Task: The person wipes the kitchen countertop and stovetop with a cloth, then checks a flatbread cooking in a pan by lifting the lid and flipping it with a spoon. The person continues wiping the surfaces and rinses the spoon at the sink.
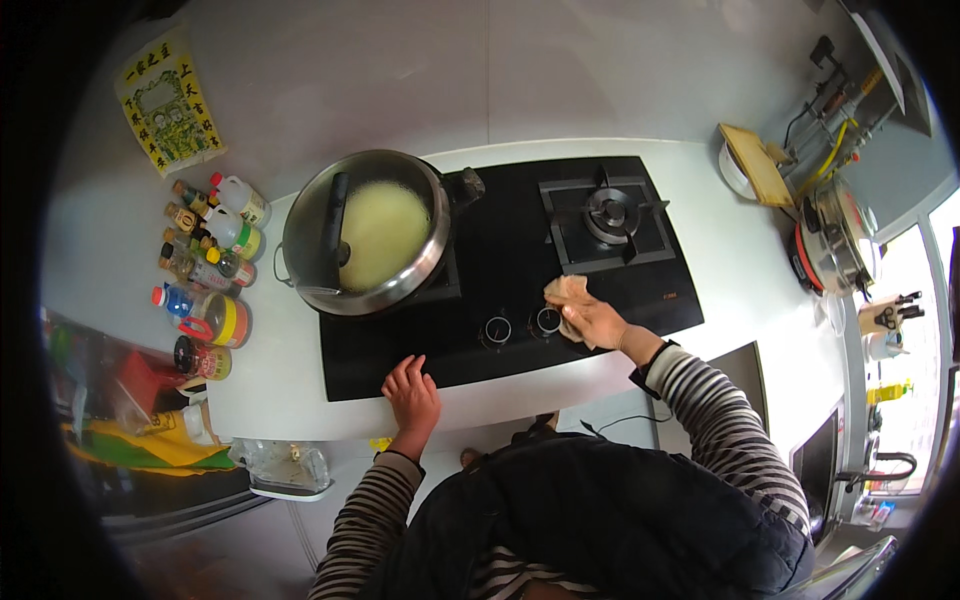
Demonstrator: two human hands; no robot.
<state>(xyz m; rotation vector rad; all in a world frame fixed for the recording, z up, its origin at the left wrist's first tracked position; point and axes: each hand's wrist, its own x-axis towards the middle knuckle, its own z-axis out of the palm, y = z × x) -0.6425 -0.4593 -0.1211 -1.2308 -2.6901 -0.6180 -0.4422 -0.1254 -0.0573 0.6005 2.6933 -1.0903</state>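
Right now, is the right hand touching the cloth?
Touching. The head view shows it: the right hand lies directly on the cloth, its thumb against the fabric, which shows beyond the fingers with no gap between.

10 o'clock: yellow printed poster on grey wall, hung askew. 9 o'clock: bottles and jars, tightly clustered (caps mixed, several red). 2 o'clock: wooden board, tilted, partly covering white bowl. Just above 3 o'clock: steel pot. 3 o'clock: knife holder, dark handles showing. 4 o'clock: dark curved faucet.
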